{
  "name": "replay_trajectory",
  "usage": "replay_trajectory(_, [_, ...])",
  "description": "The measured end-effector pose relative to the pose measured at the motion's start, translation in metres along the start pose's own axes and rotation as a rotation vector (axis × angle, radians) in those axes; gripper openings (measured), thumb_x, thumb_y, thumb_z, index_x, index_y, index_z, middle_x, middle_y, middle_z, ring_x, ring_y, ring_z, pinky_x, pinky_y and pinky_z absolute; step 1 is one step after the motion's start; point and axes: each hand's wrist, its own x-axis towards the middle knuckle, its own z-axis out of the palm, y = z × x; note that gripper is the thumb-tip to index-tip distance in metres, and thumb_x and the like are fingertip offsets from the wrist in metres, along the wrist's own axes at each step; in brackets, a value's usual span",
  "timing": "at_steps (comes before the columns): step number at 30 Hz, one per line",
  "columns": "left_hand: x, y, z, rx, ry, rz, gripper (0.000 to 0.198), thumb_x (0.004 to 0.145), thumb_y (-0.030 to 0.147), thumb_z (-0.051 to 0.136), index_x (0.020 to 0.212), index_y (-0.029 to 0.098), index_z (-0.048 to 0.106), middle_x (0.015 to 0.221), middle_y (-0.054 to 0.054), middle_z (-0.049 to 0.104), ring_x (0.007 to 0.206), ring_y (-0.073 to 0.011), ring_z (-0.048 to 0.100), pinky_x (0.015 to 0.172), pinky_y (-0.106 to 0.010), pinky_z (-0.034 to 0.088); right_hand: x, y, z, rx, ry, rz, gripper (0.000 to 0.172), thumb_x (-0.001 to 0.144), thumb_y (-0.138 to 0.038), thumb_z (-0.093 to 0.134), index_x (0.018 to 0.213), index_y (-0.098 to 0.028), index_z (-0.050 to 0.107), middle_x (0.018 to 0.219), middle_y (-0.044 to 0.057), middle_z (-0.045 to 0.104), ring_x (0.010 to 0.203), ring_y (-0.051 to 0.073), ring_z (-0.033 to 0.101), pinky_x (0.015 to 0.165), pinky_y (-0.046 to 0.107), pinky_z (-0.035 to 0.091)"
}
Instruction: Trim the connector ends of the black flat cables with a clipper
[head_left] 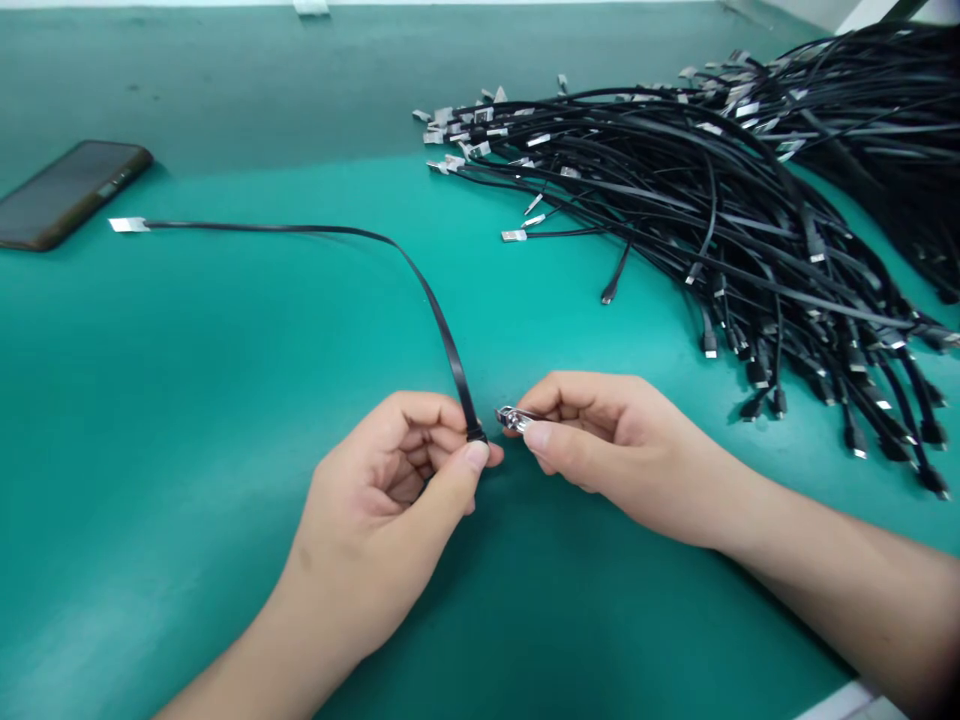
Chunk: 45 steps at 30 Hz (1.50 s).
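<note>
My left hand (397,475) is closed, pinching the near end of a flat black cable (420,280) between thumb and fingers. That cable arcs up and runs left across the table to a silver plug (129,225). My right hand (600,440) is closed on a small shiny metal tool (514,418), whose tip sits a short gap to the right of the pinched cable end. What kind of tool it is I cannot make out.
A large heap of black cables (720,220) with silver and black plugs covers the right side of the green table (225,400). A dark phone (67,190) lies at the far left. A small white object (310,8) sits at the table's far edge.
</note>
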Motion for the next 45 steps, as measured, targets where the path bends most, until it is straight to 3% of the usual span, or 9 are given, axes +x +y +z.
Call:
replay_trajectory(8, [0.002, 0.007, 0.003, 0.034, 0.025, -0.008, 0.01, 0.086, 0.016, 0.074, 0.087, 0.024, 0.067, 0.063, 0.008, 0.068, 0.054, -0.0063, 0.062, 0.053, -0.01, 0.051, -0.004, 0.001, -0.001, -0.033, 0.009, 0.033, 0.018, 0.094, -0.035, 0.066, 0.088, -0.018, 0.069, 0.066, -0.004, 0.052, 0.056, 0.01, 0.037, 0.048, 0.025, 0.027])
replay_trajectory(16, [0.003, 0.007, 0.003, 0.054, 0.01, -0.006, 0.01, 0.085, 0.016, 0.072, 0.088, 0.024, 0.067, 0.065, 0.007, 0.067, 0.054, -0.0069, 0.062, 0.053, -0.012, 0.051, -0.001, 0.008, 0.0, -0.102, 0.024, 0.021, 0.022, 0.091, -0.038, 0.069, 0.098, -0.02, 0.078, 0.082, 0.004, 0.065, 0.068, 0.014, 0.048, 0.053, 0.027, 0.032])
replay_trajectory(28, [0.0, 0.005, 0.002, 0.061, 0.034, 0.008, 0.009, 0.086, 0.018, 0.074, 0.092, 0.023, 0.07, 0.071, 0.004, 0.07, 0.057, -0.0101, 0.064, 0.055, -0.018, 0.055, -0.003, 0.008, 0.0, -0.074, 0.03, 0.009, 0.02, 0.092, -0.037, 0.069, 0.098, -0.021, 0.079, 0.09, 0.007, 0.071, 0.079, 0.019, 0.059, 0.056, 0.028, 0.039])
replay_trajectory(37, [0.001, 0.004, 0.002, 0.029, 0.027, 0.023, 0.013, 0.086, 0.013, 0.073, 0.089, 0.025, 0.07, 0.069, 0.007, 0.07, 0.057, -0.0069, 0.065, 0.056, -0.012, 0.054, -0.005, 0.01, 0.0, -0.116, 0.017, -0.031, 0.02, 0.097, -0.038, 0.067, 0.097, -0.021, 0.077, 0.089, 0.005, 0.069, 0.07, 0.015, 0.052, 0.059, 0.029, 0.039])
replay_trajectory(45, [0.0, 0.005, 0.002, 0.021, 0.014, 0.032, 0.016, 0.085, 0.01, 0.073, 0.086, 0.025, 0.069, 0.07, 0.009, 0.069, 0.058, -0.0063, 0.065, 0.056, -0.012, 0.054, -0.006, 0.01, -0.004, -0.381, 0.052, -0.151, 0.024, 0.101, -0.038, 0.063, 0.096, -0.02, 0.078, 0.072, 0.0, 0.062, 0.06, 0.013, 0.045, 0.052, 0.028, 0.033])
